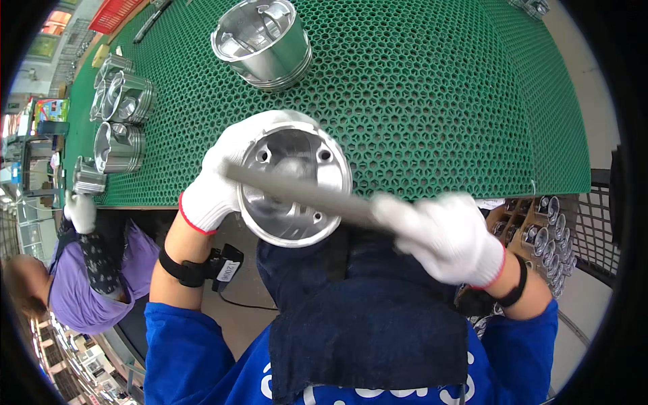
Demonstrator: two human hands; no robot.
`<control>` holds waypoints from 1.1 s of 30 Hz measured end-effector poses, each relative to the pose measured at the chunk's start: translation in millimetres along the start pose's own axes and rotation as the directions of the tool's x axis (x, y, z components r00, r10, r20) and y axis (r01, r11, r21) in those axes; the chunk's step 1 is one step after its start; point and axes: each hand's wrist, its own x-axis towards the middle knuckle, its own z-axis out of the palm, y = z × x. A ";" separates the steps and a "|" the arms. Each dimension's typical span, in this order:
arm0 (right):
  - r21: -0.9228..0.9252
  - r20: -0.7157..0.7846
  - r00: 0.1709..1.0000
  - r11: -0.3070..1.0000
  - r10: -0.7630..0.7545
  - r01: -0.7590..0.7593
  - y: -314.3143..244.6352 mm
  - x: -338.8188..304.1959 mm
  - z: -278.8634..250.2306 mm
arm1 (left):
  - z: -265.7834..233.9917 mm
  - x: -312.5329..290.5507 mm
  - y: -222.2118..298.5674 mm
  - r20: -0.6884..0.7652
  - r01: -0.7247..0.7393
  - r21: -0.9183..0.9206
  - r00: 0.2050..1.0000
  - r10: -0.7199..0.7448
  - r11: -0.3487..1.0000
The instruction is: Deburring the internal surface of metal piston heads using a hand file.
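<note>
My left hand (219, 158), in a white knit glove, grips a silvery metal piston (290, 150) at its left and far sides, with the hollow end facing up. Gloved too, my right hand (449, 236) is closed round one end of a long flat grey file (304, 192). Motion smears the file, which lies across the piston's open end; whether it touches the rim I cannot tell. The piston is at the near edge of the bench, in front of my dark apron. Just beyond it, a larger-looking piston (270, 57) sits on the green perforated mat (418, 115).
Several pistons (120, 150) stand along the left side of the mat, near a co-worker in purple (101, 280). A long thin tool (152, 22) and a red crate (113, 15) lie at the far left. Below the bench on the right, several pistons (550, 243) are stacked.
</note>
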 end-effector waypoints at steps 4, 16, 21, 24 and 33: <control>-0.039 0.045 0.999 0.999 0.017 -0.015 21.1 -50.7 -4.8 | 17.4 5.8 21.0 0.014 -0.122 0.457 0.991 0.129 0.881; 0.624 -0.204 0.912 0.765 0.357 -0.160 45.3 -32.5 -4.3 | 44.8 -13.0 1.6 -0.531 -0.329 0.477 0.631 0.566 0.815; 0.561 -0.206 0.924 0.812 0.322 -0.158 41.4 -27.2 -2.5 | 60.8 -29.9 -24.1 -0.413 -0.557 0.435 0.575 0.707 0.707; 0.434 -0.184 0.963 0.896 0.196 -0.099 39.3 -32.0 -9.6 | 54.2 -25.7 -8.7 -0.387 -0.290 0.453 0.787 0.479 0.843; 0.216 -0.056 0.996 0.975 0.063 -0.049 22.9 -79.1 -22.2 | 26.5 -29.2 -2.2 -0.399 -0.248 0.500 0.784 0.475 0.830</control>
